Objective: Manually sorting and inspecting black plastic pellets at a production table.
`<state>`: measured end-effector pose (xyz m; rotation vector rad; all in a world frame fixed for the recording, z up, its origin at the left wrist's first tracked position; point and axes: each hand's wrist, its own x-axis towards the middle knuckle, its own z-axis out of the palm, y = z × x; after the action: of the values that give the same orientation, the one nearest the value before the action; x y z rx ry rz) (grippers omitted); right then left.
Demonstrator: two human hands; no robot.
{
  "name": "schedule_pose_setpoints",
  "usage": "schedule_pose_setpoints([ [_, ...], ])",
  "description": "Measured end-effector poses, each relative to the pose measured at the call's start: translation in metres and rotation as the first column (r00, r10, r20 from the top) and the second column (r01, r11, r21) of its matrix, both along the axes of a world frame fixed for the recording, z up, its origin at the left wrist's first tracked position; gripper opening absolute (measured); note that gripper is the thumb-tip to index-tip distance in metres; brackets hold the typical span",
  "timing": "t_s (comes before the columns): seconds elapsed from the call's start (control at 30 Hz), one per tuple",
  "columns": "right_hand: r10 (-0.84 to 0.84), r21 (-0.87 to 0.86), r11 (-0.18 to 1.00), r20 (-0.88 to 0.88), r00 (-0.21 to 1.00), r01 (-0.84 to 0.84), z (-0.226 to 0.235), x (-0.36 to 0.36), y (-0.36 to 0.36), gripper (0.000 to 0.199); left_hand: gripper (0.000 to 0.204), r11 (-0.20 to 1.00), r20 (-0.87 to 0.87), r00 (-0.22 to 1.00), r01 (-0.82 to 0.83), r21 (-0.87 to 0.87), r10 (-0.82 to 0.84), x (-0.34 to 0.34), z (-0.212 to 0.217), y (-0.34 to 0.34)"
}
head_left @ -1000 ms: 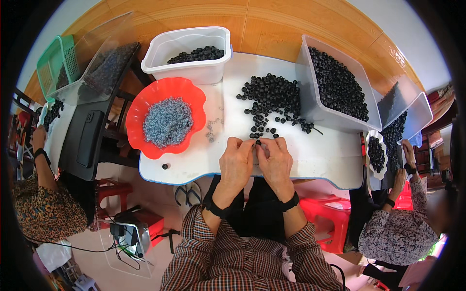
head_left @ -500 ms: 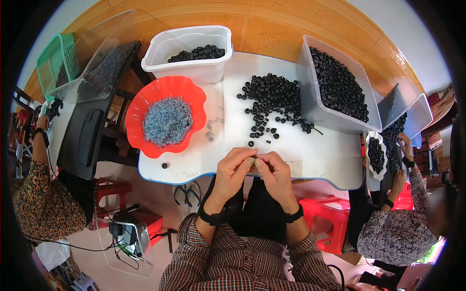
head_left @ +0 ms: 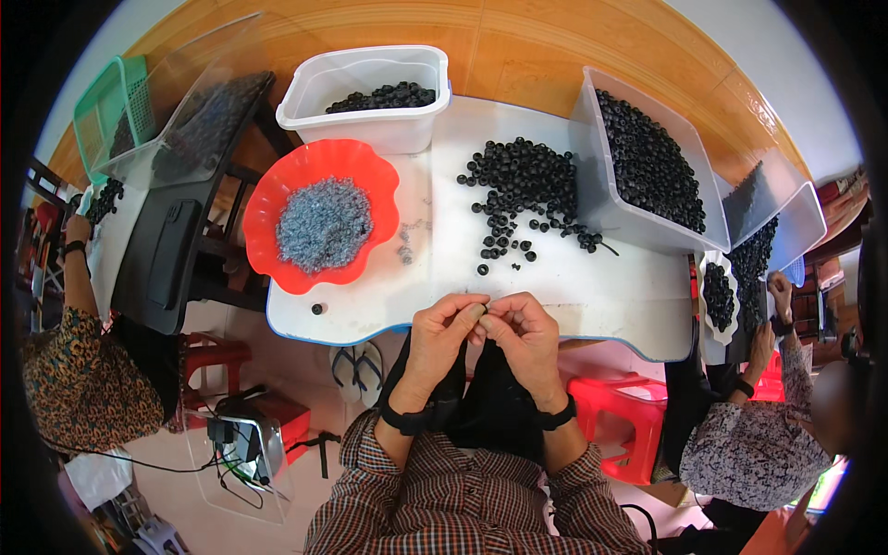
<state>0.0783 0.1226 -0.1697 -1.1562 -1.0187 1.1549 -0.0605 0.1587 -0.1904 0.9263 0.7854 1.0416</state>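
Over the front edge of the white table (head_left: 462, 245), my left hand (head_left: 435, 340) and my right hand (head_left: 524, 339) meet with fingertips pinched together. A small dark piece shows between them, mostly hidden by the thumbs and fingers. Beyond the hands lies a loose heap of small round black parts (head_left: 532, 176), some with a hole in the middle. Left of them stands a red scalloped bowl (head_left: 262, 222) full of tiny clear bluish pieces (head_left: 324, 222). One stray black part (head_left: 318, 309) sits near the table's left front edge.
A white tub (head_left: 365, 131) with black parts stands at the back; a tall translucent bin (head_left: 638, 220) full of them stands at the right. Co-workers sit at either side, one sleeve (head_left: 754, 453) at right. Red stools (head_left: 618, 416) and slippers (head_left: 356, 370) are below the table.
My joined hands have dropped slightly toward me, still pinched together. The whole view has shifted a little. At the right, the co-worker's hands have moved slightly.
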Motion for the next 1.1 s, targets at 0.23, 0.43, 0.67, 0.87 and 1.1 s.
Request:
schedule_pose_setpoints([
  [0.23,-0.055,0.117,0.993,0.397,0.916,0.009,-0.011,-0.003,0.000,0.017,0.020,0.996,-0.005,1.000,-0.018,-0.082,0.017,-0.005,-0.003,0.000],
  [0.43,-0.238,0.345,0.939,0.639,0.732,0.005,0.001,-0.012,0.001,0.019,0.019,0.992,0.016,0.998,-0.053,-0.110,0.055,-0.003,-0.002,-0.001],
  [0.67,-0.239,0.392,0.919,0.636,0.733,-0.041,-0.002,-0.010,0.004,0.023,0.019,0.992,0.012,0.998,-0.061,-0.109,0.063,-0.006,0.000,-0.001],
  [0.87,-0.126,0.315,0.947,0.550,0.826,-0.065,-0.001,-0.005,0.007,0.021,0.020,0.970,0.145,0.988,-0.016,-0.242,0.053,-0.011,0.002,0.000],
  [1.1,-0.110,0.275,0.961,0.456,0.883,-0.022,-0.009,-0.003,0.007,0.022,0.020,0.962,0.231,0.971,0.009,-0.274,0.057,-0.011,0.001,0.001],
])
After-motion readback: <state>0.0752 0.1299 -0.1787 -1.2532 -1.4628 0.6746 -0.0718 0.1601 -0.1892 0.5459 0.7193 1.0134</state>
